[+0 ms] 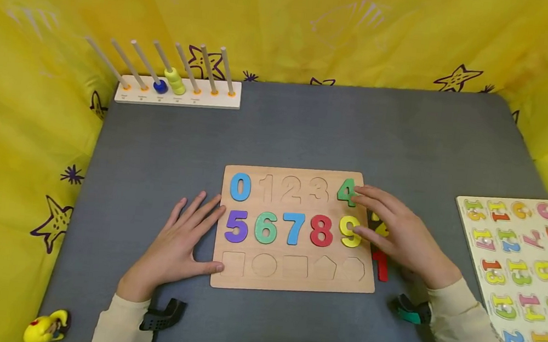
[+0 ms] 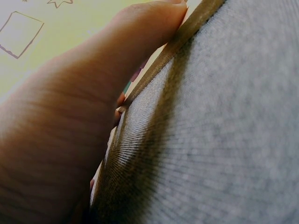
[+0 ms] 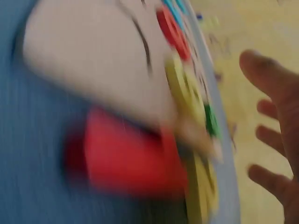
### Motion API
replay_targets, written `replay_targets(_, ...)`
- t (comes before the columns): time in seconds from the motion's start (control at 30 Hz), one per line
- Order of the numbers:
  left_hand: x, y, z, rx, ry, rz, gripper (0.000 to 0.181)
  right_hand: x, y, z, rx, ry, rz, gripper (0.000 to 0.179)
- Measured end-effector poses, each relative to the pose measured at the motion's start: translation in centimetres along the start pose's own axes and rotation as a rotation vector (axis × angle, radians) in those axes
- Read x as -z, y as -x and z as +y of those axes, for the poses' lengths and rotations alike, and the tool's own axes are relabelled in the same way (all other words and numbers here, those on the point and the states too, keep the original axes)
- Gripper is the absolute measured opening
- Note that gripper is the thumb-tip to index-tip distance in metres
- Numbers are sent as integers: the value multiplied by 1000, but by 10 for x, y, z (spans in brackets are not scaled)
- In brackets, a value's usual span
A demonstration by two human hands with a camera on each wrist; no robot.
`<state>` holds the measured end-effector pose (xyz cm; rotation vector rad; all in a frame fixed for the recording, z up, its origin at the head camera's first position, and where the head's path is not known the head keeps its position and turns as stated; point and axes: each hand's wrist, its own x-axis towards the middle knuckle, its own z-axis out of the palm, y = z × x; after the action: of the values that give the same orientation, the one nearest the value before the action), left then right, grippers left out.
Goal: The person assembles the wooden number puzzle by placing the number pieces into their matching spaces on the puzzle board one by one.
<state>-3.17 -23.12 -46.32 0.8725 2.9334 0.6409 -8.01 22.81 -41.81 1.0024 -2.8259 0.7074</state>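
- Left hand (image 1: 174,250): fingers and thumb spread against the pale wooden number board (image 1: 266,250), presumably steadying its left edge.
- Right hand (image 1: 404,234): fingers loosely extended, gripping nothing, near the board's green number 4 (image 1: 346,190) and yellow number 9 (image 1: 348,231).
- Red, partly hidden piece (image 1: 382,266): just off the board's right edge, perhaps for easy reach.
- Right wrist view: fingertips stand apart from the 9; from the head they overlap it.
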Motion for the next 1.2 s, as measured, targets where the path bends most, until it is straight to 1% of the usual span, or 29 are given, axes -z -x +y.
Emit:
replay_targets(0.13,2,0,0,-6,-2,-6,113,13,20,23,-41,-12,-80,65)
replay_targets(0.23,2,0,0,-3,1,-8,113,16,29,33,-60,-28,-123,64)
replay_targets(0.3,2,0,0,0,4,-6,113,17,33,37,-64,-35,-138,64)
replay_targets(0.5,2,0,1,3,8,-8,113,17,38,42,-22,-56,-139,69)
replay_targets(0.73,1,0,0,0,10,-2,113,17,38,47,29,-50,-132,71)
replay_targets(1.2,2,0,1,7,7,-7,113,13,42,49,-10,10,-137,73)
